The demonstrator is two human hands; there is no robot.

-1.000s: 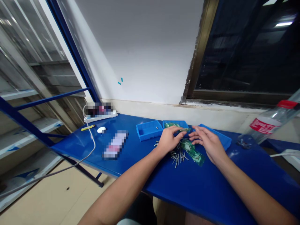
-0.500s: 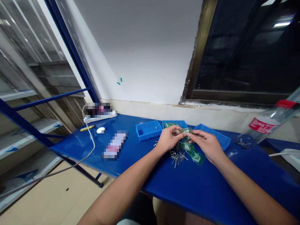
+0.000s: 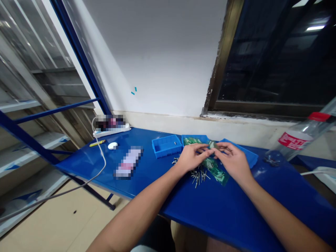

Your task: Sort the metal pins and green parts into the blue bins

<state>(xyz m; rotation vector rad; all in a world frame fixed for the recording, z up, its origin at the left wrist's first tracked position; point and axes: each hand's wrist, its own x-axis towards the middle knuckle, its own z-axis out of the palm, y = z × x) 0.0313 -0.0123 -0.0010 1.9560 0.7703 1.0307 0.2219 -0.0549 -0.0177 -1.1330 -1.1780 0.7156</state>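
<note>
My left hand (image 3: 191,157) and my right hand (image 3: 233,160) meet over the blue table, thumbs and fingers pinching a small see-through green plastic bag (image 3: 212,144) between them. What is inside that bag is too small to make out. Below my hands more green plastic bags (image 3: 217,173) lie on the table, partly hidden by my fingers. Beside them, under my left hand, is a loose pile of thin metal pins, perhaps rivets (image 3: 199,177). Behind my hands a middle blue bin (image 3: 194,137) holds green bags.
A left blue bin (image 3: 168,153) with a small metal piece inside and a right blue bin (image 3: 248,153) flank the middle one. A large plastic bottle (image 3: 296,140) stands at right. Leftward are a blurred-out phone-like slab (image 3: 128,163), a white mouse-like object (image 3: 112,145), a yellow cutter (image 3: 97,143) and a cable (image 3: 105,161).
The small bag between my fingertips has risen slightly and turned more upright. My fingers have shifted a little around it. Everything else on the table stays in place.
</note>
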